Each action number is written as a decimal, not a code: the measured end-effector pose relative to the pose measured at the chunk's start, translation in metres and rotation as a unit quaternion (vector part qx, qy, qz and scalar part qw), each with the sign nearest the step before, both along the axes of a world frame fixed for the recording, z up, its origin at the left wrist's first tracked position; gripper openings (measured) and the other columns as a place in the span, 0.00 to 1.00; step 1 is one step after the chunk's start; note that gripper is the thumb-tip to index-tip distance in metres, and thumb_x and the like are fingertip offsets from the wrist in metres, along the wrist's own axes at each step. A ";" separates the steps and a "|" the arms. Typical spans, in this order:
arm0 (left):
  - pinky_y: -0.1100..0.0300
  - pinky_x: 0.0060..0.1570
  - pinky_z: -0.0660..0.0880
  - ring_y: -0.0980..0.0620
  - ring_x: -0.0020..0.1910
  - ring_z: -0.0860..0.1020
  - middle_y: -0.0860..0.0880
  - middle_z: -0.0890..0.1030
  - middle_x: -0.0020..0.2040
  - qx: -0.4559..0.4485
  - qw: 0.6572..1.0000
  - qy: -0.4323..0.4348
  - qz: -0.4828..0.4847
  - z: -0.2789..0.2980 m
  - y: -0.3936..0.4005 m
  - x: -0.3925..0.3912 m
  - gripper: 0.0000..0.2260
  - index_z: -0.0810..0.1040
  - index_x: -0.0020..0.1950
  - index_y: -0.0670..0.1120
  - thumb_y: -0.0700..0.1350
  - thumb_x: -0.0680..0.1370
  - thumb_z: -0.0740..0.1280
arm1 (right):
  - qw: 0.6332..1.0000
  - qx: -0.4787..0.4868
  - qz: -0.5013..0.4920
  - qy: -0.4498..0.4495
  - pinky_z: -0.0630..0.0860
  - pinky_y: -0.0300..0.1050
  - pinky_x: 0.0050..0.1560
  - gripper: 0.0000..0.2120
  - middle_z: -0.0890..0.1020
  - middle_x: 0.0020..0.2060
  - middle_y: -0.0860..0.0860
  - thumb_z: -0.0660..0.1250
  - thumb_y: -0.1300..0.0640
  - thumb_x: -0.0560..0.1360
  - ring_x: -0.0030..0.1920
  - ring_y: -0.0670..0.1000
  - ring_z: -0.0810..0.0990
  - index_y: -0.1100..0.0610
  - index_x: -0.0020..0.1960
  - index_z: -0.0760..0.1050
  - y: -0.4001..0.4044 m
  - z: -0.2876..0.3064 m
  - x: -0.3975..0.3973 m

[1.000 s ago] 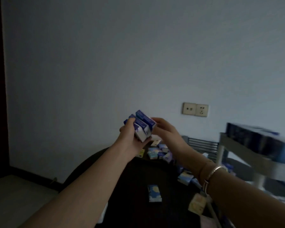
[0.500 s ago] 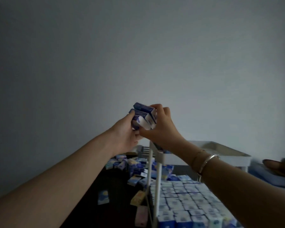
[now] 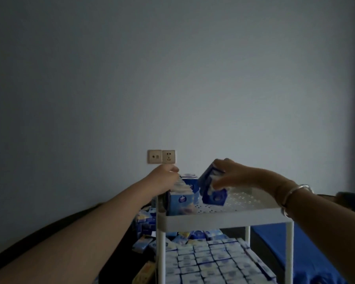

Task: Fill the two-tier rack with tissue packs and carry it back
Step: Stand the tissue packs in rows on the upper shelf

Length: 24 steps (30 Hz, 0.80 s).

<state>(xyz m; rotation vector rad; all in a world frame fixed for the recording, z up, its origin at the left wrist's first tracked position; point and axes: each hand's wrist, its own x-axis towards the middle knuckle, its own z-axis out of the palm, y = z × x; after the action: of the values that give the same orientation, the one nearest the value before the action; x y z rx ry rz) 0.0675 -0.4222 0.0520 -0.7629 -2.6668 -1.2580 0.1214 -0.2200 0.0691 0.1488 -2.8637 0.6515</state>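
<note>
Tissue packs, seemingly two, tilt clamped in the right grip at centre frame; left grip pinches packs standing on the rack.

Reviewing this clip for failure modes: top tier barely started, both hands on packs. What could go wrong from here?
1. The tilted pack in the right hand could land askew or topple on the top tier.
2. The left hand rests on the upright row at the tray's left edge; a nudge might tip packs over the rim.
3. Dim light makes alignment harder to judge.
</note>
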 end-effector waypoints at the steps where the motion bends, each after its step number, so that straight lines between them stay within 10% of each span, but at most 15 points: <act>1: 0.64 0.55 0.64 0.50 0.61 0.71 0.47 0.74 0.62 0.002 1.000 -0.007 0.003 -0.003 0.005 -0.005 0.14 0.73 0.65 0.44 0.41 0.80 0.58 | 1.000 0.017 0.006 -0.015 0.78 0.43 0.43 0.21 0.71 0.51 0.50 0.70 0.45 0.58 0.49 0.50 0.75 0.48 0.47 0.68 -0.003 -0.006 -0.008; 5: 0.62 0.36 0.64 0.54 0.37 0.70 0.49 0.72 0.39 0.008 0.998 -0.060 0.021 -0.013 0.021 -0.017 0.07 0.72 0.41 0.44 0.37 0.78 0.60 | 0.999 0.035 0.009 0.001 0.74 0.44 0.53 0.26 0.67 0.59 0.52 0.71 0.51 0.69 0.58 0.53 0.71 0.51 0.64 0.65 -0.020 -0.031 -0.037; 11: 0.54 0.49 0.72 0.46 0.47 0.73 0.43 0.74 0.50 0.094 0.987 -0.130 0.030 -0.018 0.025 -0.030 0.05 0.71 0.52 0.43 0.37 0.77 0.63 | 0.992 -0.123 -0.006 -0.010 0.74 0.51 0.62 0.48 0.63 0.70 0.58 0.73 0.65 0.68 0.65 0.58 0.70 0.52 0.76 0.46 -0.017 -0.051 -0.039; 17: 0.58 0.33 0.71 0.46 0.30 0.75 0.37 0.77 0.42 0.198 0.945 -0.259 0.025 -0.027 0.022 -0.023 0.04 0.72 0.49 0.40 0.40 0.78 0.60 | 0.983 -0.160 -0.002 -0.091 0.72 0.55 0.65 0.13 0.80 0.56 0.60 0.72 0.63 0.70 0.59 0.58 0.77 0.58 0.54 0.76 -0.011 -0.057 -0.043; 24: 0.58 0.33 0.72 0.46 0.30 0.75 0.39 0.77 0.38 0.222 0.938 -0.264 0.021 -0.024 0.020 -0.013 0.04 0.72 0.47 0.40 0.40 0.79 0.60 | 0.979 -0.159 -0.004 -0.125 0.75 0.47 0.59 0.12 0.79 0.53 0.56 0.64 0.69 0.74 0.54 0.53 0.78 0.60 0.56 0.74 -0.013 -0.058 -0.041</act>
<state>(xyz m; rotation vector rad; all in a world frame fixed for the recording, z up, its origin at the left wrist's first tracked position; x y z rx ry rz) 0.0540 -0.4018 0.0283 -0.3294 -2.5465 -2.2046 0.0806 -0.2333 0.0114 0.0050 -2.9374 1.1903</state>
